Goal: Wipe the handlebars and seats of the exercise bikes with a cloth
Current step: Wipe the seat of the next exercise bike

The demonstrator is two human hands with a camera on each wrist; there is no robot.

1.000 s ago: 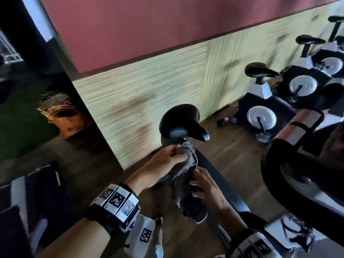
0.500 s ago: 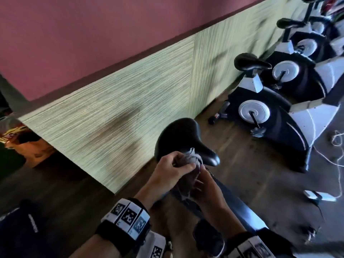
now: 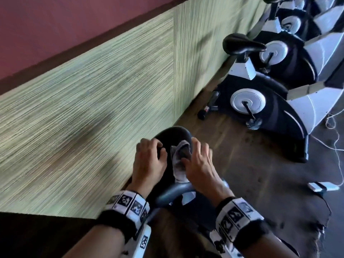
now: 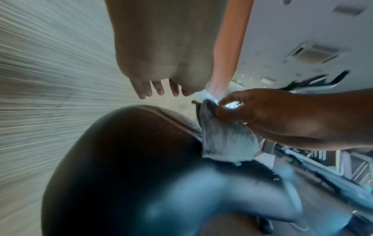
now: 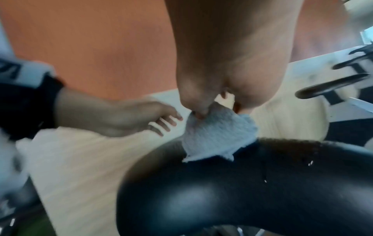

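A: Item one, floor and walls. What did we log?

B: We logged a dark wood-plank floor (image 3: 232, 164), scuffed and dusty, and a wall in two bands: a green-yellow woven-texture lower panel (image 3: 93, 90) under a dull red painted upper band (image 3: 74, 25), blurred in every view.

A: Item two, the task's things?

B: We recorded a black padded exercise-bike seat (image 3: 173, 133) nearest us, close beside the woven panel. A small grey terry cloth (image 3: 179, 161) lay draped on its top, right of centre. The handlebars we could not make out.

A: Hands?

B: The right hand (image 3: 200, 168) pinched the cloth between thumb and fingers, seen plainly from the left wrist (image 4: 228, 140). The left hand (image 3: 149, 161) hung over the seat's left side, fingers loosely curled and holding nothing; the left wrist view showed a gap between its fingertips (image 4: 141, 91) and the seat (image 4: 131, 159).

A: Remainder of the room?

B: We counted a row of black-and-white exercise bikes (image 3: 270, 108) along the wall to the right, the nearest with its own black saddle (image 3: 240, 43) and a silver disc crank cover (image 3: 245, 101). A thin white cable (image 3: 335, 138) trailed over the floor beside a small white adapter block (image 3: 316, 186).
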